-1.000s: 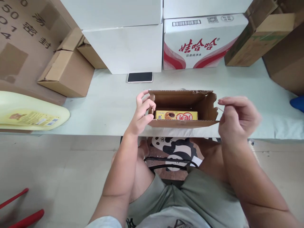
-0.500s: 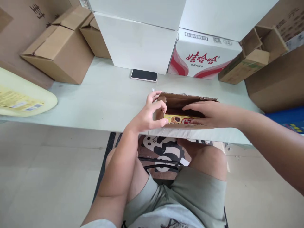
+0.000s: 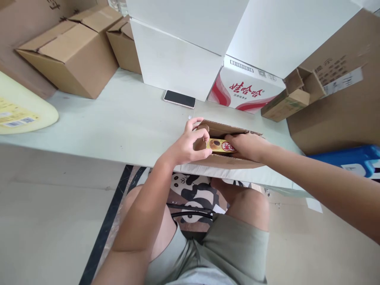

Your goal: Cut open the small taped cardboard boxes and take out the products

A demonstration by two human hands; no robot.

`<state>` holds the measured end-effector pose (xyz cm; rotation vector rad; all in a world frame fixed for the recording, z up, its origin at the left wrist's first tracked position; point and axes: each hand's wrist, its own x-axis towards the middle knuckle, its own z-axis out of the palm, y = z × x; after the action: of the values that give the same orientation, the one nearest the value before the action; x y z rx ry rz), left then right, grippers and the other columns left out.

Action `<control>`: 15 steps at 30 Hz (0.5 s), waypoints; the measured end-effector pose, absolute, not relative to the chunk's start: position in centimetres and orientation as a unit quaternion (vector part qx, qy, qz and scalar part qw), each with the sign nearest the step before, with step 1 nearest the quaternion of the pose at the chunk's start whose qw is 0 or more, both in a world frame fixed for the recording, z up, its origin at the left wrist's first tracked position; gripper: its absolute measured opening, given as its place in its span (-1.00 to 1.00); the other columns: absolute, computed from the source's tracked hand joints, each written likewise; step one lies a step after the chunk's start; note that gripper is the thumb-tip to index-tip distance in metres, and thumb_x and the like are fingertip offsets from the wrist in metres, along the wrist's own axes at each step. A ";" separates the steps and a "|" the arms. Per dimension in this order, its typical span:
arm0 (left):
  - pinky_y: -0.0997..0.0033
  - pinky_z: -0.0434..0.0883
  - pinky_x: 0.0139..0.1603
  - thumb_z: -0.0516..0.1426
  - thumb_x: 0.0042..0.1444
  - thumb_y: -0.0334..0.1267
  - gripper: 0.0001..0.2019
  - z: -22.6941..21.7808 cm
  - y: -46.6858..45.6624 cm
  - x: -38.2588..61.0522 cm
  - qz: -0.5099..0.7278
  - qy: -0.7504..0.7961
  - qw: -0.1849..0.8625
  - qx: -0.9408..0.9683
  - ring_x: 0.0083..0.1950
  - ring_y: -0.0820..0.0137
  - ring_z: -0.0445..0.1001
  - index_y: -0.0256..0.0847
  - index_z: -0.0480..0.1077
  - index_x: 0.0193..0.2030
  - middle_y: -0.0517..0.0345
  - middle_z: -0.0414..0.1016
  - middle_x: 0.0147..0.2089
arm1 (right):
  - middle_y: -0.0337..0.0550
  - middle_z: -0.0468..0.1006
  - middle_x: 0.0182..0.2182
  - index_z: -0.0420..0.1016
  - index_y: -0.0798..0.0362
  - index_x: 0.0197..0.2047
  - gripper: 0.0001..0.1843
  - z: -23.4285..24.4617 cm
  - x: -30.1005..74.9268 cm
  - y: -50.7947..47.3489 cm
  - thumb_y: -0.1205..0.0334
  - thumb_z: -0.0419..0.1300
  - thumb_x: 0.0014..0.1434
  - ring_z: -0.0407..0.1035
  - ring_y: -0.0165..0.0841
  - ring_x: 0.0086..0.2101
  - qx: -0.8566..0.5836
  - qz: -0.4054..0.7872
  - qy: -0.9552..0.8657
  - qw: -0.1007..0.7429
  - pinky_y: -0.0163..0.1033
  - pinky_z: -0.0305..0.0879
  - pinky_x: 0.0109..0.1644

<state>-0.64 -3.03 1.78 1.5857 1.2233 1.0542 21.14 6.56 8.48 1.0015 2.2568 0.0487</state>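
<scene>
An open cardboard box [image 3: 237, 161] stands at the table's front edge. Inside it is a small yellow packet [image 3: 218, 145] printed with a round brown snack and red lettering. My left hand [image 3: 192, 144] is closed on the box's left end, the thumb at the near wall and the fingers over the end flap. My right hand [image 3: 246, 146] reaches down into the box, its fingers around the right end of the yellow packet. Part of those fingers is hidden by the box wall.
A phone [image 3: 179, 99] lies behind the box. White cartons [image 3: 178, 55], a red-and-white water carton [image 3: 242, 89] and brown boxes [image 3: 74, 55] line the back. A yellow bottle [image 3: 25, 107] is at left, a blue container [image 3: 347, 160] at right.
My right hand has moved left and deeper into the box, closing on the yellow packet. More of the packet's face shows, raised slightly. The camera view has turned a little.
</scene>
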 end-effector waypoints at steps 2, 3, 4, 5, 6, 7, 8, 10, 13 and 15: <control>-0.22 0.19 0.60 0.28 0.01 -0.05 -0.71 1.9 -3.0 -0.6 0.418 0.496 0.422 0.633 0.67 -0.18 -0.10 -0.11 0.34 -0.24 -0.04 -0.06 0.54 | 0.11 0.66 0.04 0.42 0.00 0.24 -0.49 9.3 21.8 6.4 0.08 0.24 0.25 0.59 0.06 -0.03 0.374 -0.003 0.884 0.280 -0.02 0.43 -0.10; -0.23 0.20 0.59 0.28 0.02 -0.05 -0.71 2.0 -3.0 -0.6 0.415 0.500 0.420 0.634 0.66 -0.20 -0.07 -0.11 0.34 -0.23 -0.03 -0.06 0.54 | 0.05 0.67 0.03 0.45 -0.03 0.20 -0.54 9.8 22.2 6.2 0.07 0.23 0.25 0.59 0.00 -0.05 0.368 -0.013 0.896 0.249 -0.06 0.42 -0.11; -0.24 0.22 0.59 0.29 0.02 -0.05 -0.72 2.0 -3.0 -0.6 0.412 0.504 0.418 0.634 0.65 -0.21 -0.05 -0.12 0.35 -0.23 -0.02 -0.06 0.54 | 0.00 0.67 0.01 0.47 -0.05 0.15 -0.57 10.4 22.8 6.0 0.06 0.22 0.24 0.59 -0.04 -0.09 0.363 -0.022 0.907 0.212 -0.09 0.41 -0.14; -0.25 0.23 0.58 0.29 0.03 -0.05 -0.72 2.1 -3.0 -0.7 0.410 0.507 0.415 0.634 0.65 -0.21 -0.03 -0.12 0.36 -0.23 -0.01 -0.06 0.54 | -0.04 0.68 -0.03 0.49 -0.05 0.11 -0.60 11.0 23.4 5.7 0.05 0.22 0.23 0.59 -0.08 -0.14 0.362 -0.029 0.916 0.170 -0.11 0.40 -0.16; -0.24 0.25 0.57 0.29 0.04 -0.05 -0.72 2.1 -3.0 -0.7 0.410 0.510 0.412 0.634 0.64 -0.21 0.00 -0.12 0.36 -0.22 -0.01 -0.06 0.55 | -0.06 0.68 -0.07 0.50 -0.06 0.09 -0.60 11.6 24.2 5.4 0.03 0.22 0.22 0.58 -0.11 -0.18 0.365 -0.036 0.922 0.123 -0.11 0.41 -0.18; -0.23 0.26 0.57 0.30 0.05 -0.06 -0.72 2.1 -2.9 -0.7 0.412 0.511 0.410 0.633 0.63 -0.19 0.02 -0.12 0.37 -0.22 -0.01 -0.05 0.54 | -0.07 0.69 -0.09 0.51 -0.05 0.08 -0.60 12.0 25.0 5.0 0.00 0.22 0.21 0.57 -0.13 -0.20 0.370 -0.045 0.925 0.074 -0.10 0.42 -0.17; -0.21 0.27 0.57 0.30 0.06 -0.06 -0.72 2.0 -2.8 -0.7 0.415 0.511 0.407 0.634 0.62 -0.18 0.03 -0.11 0.37 -0.21 -0.02 -0.03 0.53 | -0.07 0.69 -0.10 0.52 -0.05 0.07 -0.59 12.4 25.9 4.7 -0.02 0.24 0.21 0.57 -0.14 -0.21 0.375 -0.057 0.925 0.022 -0.09 0.44 -0.16; -0.16 0.28 0.56 0.32 0.07 -0.05 -0.70 1.7 -2.6 -0.5 0.427 0.509 0.396 0.634 0.63 -0.13 0.02 -0.10 0.38 -0.16 -0.05 0.03 0.50 | -0.10 0.69 -0.13 0.52 -0.06 0.05 -0.59 12.6 27.7 4.2 -0.04 0.28 0.19 0.57 -0.14 -0.22 0.382 -0.093 0.916 -0.078 -0.07 0.48 -0.13; -0.11 0.31 0.54 0.36 0.06 0.00 -0.53 0.9 -2.0 0.1 0.456 0.511 0.369 0.628 0.62 -0.05 0.06 -0.04 0.37 0.05 -0.06 0.10 0.46 | -0.18 0.66 -0.18 0.51 -0.15 0.00 -0.59 11.8 29.5 3.9 -0.03 0.41 0.11 0.55 -0.19 -0.26 0.406 -0.160 0.862 -0.257 -0.10 0.50 -0.22; -0.09 0.28 0.55 0.36 0.08 0.09 -0.39 0.8 -1.5 0.6 0.484 0.502 0.343 0.630 0.59 -0.01 0.13 0.01 0.32 0.21 -0.06 0.15 0.45 | -0.21 0.60 -0.17 0.49 -0.21 -0.01 -0.58 10.9 29.7 4.0 -0.06 0.43 0.09 0.54 -0.20 -0.23 0.403 -0.199 0.799 -0.400 -0.12 0.51 -0.22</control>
<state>0.55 -1.49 0.84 1.6375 1.3041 1.2574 29.65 4.04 10.93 1.7420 3.4544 -0.8622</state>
